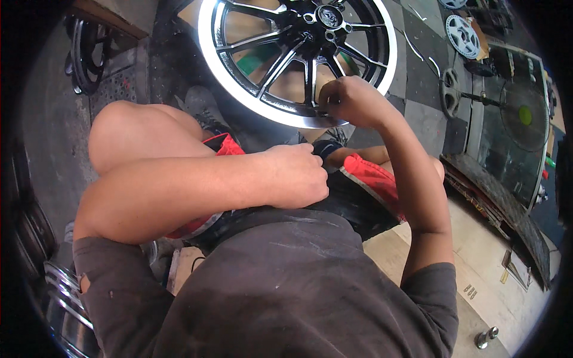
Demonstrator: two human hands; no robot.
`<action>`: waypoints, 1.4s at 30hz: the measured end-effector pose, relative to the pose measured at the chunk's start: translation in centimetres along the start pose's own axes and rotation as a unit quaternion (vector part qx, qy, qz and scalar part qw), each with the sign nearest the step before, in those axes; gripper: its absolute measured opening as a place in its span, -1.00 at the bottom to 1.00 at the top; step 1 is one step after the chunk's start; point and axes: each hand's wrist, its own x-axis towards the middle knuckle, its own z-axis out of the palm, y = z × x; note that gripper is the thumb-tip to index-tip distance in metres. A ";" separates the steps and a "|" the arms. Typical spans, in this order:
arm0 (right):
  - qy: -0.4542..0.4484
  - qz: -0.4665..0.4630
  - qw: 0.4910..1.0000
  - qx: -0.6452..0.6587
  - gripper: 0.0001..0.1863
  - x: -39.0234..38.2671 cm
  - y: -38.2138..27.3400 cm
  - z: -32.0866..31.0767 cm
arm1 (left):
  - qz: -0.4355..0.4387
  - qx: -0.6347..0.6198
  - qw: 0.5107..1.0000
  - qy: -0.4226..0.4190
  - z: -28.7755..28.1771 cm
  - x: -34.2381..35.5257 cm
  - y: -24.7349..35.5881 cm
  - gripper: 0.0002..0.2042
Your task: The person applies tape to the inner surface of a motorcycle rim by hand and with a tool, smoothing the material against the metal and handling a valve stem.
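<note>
A large black wheel with thin spokes and a bright silver lip (206,30) lies in front of my feet, its hub cap (329,17) facing up. My right hand (355,102) reaches over the wheel's near right edge. Its fingers are curled against the inside of the lip, by the end of a spoke, and they hide whatever they may hold. Closed in a loose fist, my left hand (298,178) rests over my lap, apart from the wheel; its palm is out of sight.
Tan cardboard with green patches (253,62) shows between the spokes. To the right are a fan (525,115), a glass pane (486,143) and a pale wheel cover (462,37). A small metal cylinder (486,338) stands at lower right. Dark wheels (89,56) stand at left.
</note>
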 end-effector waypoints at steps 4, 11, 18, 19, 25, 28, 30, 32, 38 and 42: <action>-0.048 0.018 0.998 0.029 -0.76 -0.3 -0.6 -0.7 | -0.014 -0.006 0.999 -0.032 -0.3 0.0 0.0 -0.85; -0.013 0.061 0.995 0.080 -0.74 -1.4 -0.5 0.9 | -0.008 0.003 1.000 -0.024 -0.1 0.0 0.1 -0.85; 0.003 0.125 0.973 0.192 -0.74 -3.3 -1.7 1.8 | 0.027 0.012 0.999 0.029 0.1 -0.6 1.4 -0.85; -0.009 0.155 0.962 0.224 -0.74 -3.3 -1.7 2.0 | 0.026 0.013 0.999 0.028 -0.3 -0.7 1.7 -0.85; -0.021 0.213 0.928 0.306 -0.72 -3.8 -2.7 2.5 | 0.035 -0.002 0.998 0.043 -1.1 -1.1 2.7 -0.85; 0.022 0.165 0.930 0.327 -0.71 -3.4 -2.7 4.1 | 0.050 0.000 0.998 0.045 -1.2 -1.2 2.8 -0.85; 0.045 0.145 0.927 0.342 -0.71 -2.5 -3.4 5.0 | 0.048 -0.005 0.997 0.066 -1.1 -1.3 3.0 -0.86; 0.040 0.141 0.926 0.347 -0.71 -1.3 -4.4 5.4 | 0.047 -0.004 0.997 0.068 -1.3 -1.3 3.1 -0.86; 0.061 0.129 0.923 0.356 -0.82 1.3 -7.0 6.3 | 0.053 -0.011 0.996 0.072 -1.5 -1.6 3.4 -0.84; 0.049 0.139 0.892 0.427 -0.83 2.2 -8.5 6.4 | 0.060 -0.035 0.997 0.030 -2.4 -1.9 3.7 -0.85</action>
